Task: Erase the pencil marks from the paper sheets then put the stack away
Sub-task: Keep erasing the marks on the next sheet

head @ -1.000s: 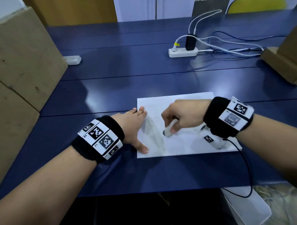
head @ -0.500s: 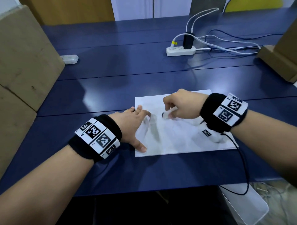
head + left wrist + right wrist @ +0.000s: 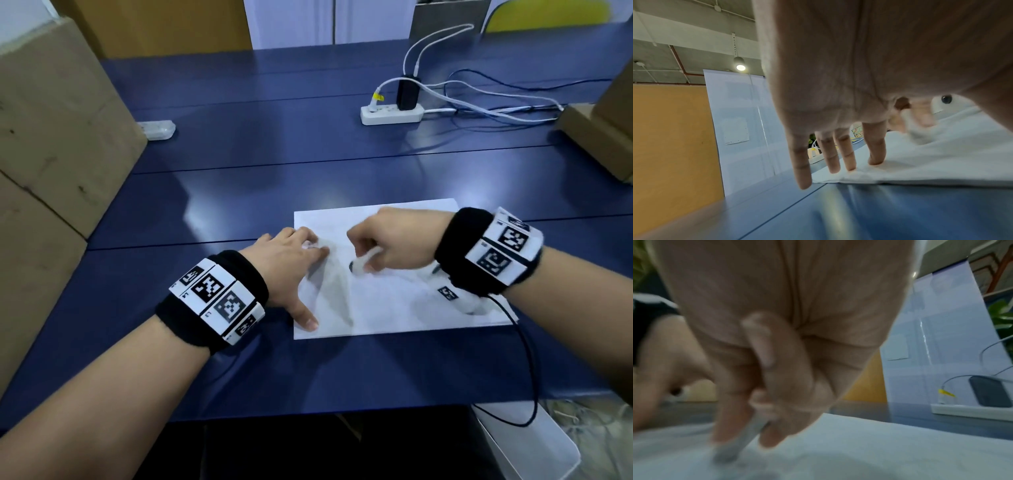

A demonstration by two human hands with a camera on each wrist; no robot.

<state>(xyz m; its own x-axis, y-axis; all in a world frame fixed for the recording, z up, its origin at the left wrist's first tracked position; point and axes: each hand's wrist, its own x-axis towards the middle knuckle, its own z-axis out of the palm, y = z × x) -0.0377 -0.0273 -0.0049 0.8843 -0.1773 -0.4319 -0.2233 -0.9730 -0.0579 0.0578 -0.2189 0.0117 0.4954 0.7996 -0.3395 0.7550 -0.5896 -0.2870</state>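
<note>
White paper sheets lie flat on the blue table, near its front edge. My left hand presses flat on the paper's left edge with straight, spread fingers; the little finger hangs over the bare table. My right hand grips a white eraser whose dark-smudged tip touches the paper's middle left. In the right wrist view the eraser is pinched between curled fingers and blurred. No pencil marks are clear on the paper.
Cardboard boxes stand at the left, another box at the far right. A white power strip with cables sits at the back, a small clear case at back left. A white bin is below the front edge.
My right hand moved the eraser from the lower middle of the sheet up toward the top, then back down a little. The left hand stays pressed on the paper's left edge.
</note>
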